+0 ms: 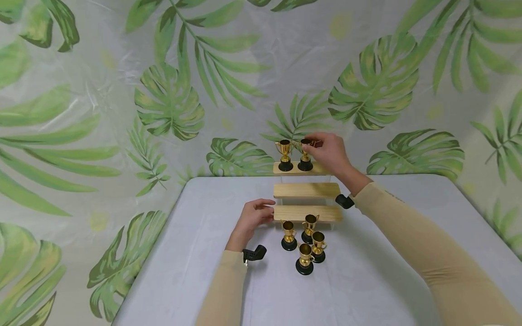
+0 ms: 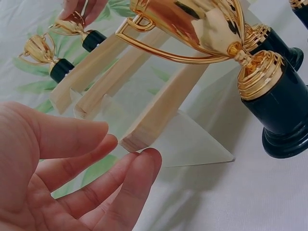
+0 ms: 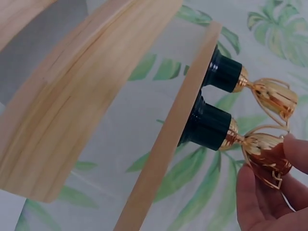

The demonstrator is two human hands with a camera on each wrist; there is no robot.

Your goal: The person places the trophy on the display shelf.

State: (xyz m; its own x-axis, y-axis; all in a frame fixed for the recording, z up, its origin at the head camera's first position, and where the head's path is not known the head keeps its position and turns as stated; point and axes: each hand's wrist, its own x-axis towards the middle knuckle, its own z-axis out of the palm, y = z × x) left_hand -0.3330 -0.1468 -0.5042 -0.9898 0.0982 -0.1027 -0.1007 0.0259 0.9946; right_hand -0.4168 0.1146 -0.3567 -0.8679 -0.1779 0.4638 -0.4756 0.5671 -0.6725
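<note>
My right hand point(image 1: 328, 151) pinches the cup of a small gold trophy point(image 3: 267, 151) between thumb and fingers. Its black base stands on the top wooden shelf point(image 1: 277, 169), beside another gold trophy point(image 1: 285, 151) to its left. Down at the lowest step, my left hand point(image 1: 253, 219) has its fingertips right at the left end of the bottom shelf point(image 2: 144, 127), fingers loosely bent and thumb apart from them. Several more trophies stand on the table in front of the rack, including one large in the left wrist view, a trophy point(image 2: 260, 77) with a dark base.
Between the top and bottom steps runs a middle wooden shelf point(image 1: 306, 190). Clear side panels point(image 2: 192, 144) support the steps. The rack stands on a white-covered table point(image 1: 195, 253), near its back edge, with a leaf-printed curtain point(image 1: 240, 86) behind.
</note>
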